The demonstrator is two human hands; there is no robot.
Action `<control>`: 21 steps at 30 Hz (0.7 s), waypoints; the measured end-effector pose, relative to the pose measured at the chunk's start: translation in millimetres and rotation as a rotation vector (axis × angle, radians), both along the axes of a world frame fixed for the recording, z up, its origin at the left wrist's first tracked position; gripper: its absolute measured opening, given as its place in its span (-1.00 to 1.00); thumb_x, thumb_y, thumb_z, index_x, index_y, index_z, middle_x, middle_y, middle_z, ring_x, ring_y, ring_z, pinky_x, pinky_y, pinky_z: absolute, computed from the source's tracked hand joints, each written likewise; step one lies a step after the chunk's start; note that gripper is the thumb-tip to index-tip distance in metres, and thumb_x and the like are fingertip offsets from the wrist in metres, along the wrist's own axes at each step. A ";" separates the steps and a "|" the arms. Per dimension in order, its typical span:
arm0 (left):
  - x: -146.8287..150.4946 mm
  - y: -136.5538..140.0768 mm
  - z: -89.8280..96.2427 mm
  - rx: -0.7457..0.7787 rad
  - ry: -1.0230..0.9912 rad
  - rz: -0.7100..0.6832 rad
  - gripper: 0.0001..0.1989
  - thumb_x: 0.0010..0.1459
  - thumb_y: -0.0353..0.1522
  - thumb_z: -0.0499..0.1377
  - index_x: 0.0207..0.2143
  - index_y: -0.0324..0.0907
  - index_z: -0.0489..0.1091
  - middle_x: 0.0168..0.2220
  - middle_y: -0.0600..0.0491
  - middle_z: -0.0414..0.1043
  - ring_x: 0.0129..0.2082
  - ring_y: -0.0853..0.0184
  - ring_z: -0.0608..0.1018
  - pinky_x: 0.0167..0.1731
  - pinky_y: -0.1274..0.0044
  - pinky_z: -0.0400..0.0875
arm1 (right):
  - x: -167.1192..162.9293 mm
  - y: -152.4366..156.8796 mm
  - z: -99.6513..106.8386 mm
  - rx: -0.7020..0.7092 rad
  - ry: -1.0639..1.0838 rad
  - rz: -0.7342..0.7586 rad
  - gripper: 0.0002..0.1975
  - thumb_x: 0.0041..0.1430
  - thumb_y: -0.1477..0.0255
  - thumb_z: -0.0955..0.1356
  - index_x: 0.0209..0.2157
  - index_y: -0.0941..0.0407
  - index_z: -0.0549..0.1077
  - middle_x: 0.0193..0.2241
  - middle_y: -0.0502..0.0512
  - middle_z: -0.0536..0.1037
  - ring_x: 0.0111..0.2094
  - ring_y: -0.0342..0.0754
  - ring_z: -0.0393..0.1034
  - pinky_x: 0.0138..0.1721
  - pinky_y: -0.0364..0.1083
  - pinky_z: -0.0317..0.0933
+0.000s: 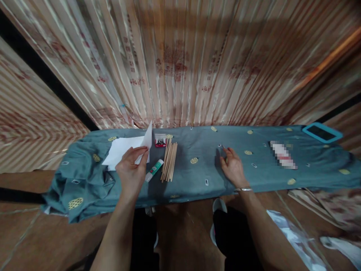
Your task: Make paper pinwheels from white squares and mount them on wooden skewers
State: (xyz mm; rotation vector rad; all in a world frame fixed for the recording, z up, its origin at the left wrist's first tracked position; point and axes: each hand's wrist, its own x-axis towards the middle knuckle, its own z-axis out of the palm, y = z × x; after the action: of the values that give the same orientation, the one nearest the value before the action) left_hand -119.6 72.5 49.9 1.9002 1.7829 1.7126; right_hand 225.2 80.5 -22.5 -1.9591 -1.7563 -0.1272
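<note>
My left hand (131,167) pinches the edge of a white sheet of paper (147,138), which is lifted and bent upward at its right side. More white paper (125,146) lies flat beneath it on the cloth. Over the middle of the table, my right hand (233,165) has its thumb and forefinger apart, and I see nothing between them. A glue stick (154,170) with a green label lies just right of my left hand. Beside it is a bundle of thin wooden sticks (169,160). Behind these stands a small red box (160,141) with dark small pieces in it.
A teal cloth with pineapple prints (194,160) covers the long narrow table, bunched up at its left end. Farther right lie a pixelated item (282,155) and a blue-framed tablet (323,132). A pleated curtain (180,67) hangs behind. Clear plastic (293,237) lies on the floor.
</note>
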 end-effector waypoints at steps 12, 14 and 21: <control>112.5 -16.0 -43.6 0.033 0.446 -0.564 -0.79 0.18 -0.45 0.04 -0.31 -0.14 0.48 -0.32 0.02 0.57 -0.29 0.29 0.58 -0.01 0.29 0.38 | -85.2 -52.0 28.4 -0.057 0.259 0.524 -0.43 0.07 0.65 0.21 0.16 0.13 0.25 0.18 0.21 0.29 0.11 0.04 0.31 0.09 0.01 0.26; 117.6 -17.3 -47.6 0.039 0.471 -0.600 -0.82 0.18 -0.44 0.06 -0.28 -0.17 0.47 -0.29 0.00 0.57 -0.28 0.29 0.57 -0.04 0.30 0.41 | -79.4 -50.9 22.9 -0.079 0.323 0.511 -0.47 0.02 0.69 0.21 0.05 0.13 0.36 0.03 0.18 0.46 0.06 0.00 0.35 0.11 0.00 0.23; 105.6 -17.0 -54.5 -0.178 0.623 -0.617 -0.70 0.03 -0.40 0.23 -0.13 -0.18 0.44 -0.05 -0.09 0.50 0.05 0.04 0.44 0.06 0.07 0.27 | -43.2 -43.3 20.1 -0.162 0.654 0.459 -0.72 0.04 0.60 0.28 -0.24 0.08 0.52 -0.04 0.12 0.53 0.01 -0.02 0.42 0.11 0.01 0.21</control>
State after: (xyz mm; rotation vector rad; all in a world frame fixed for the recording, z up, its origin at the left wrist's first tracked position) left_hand -14.1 55.5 -4.6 2.6862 1.1668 0.7863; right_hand 182.0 37.2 -2.4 -1.4021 -1.7207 0.7445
